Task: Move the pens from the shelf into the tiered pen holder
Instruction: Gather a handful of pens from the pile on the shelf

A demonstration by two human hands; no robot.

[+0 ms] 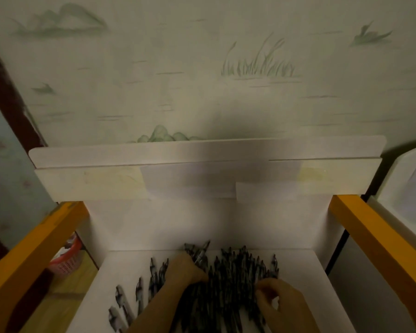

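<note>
A big heap of dark pens (231, 282) lies on the white shelf (101, 306) near the bottom of the view. Several loose pens (120, 306) are spread out to the left of the heap. My left hand (185, 270) rests on the heap's left side with its fingers curled around a bunch of pens (199, 251) that stick out beyond the fingertips. My right hand (281, 301) sits at the heap's right edge, fingers bent and pinching at pens there. The tiered pen holder is not in view.
A white back panel (202, 174) rises behind the shelf, against a wall with pale green drawings. Yellow side rails (370, 231) flank the shelf left and right. A red plastic basket (65, 260) stands low on the left. A white appliance (408, 188) is at the right.
</note>
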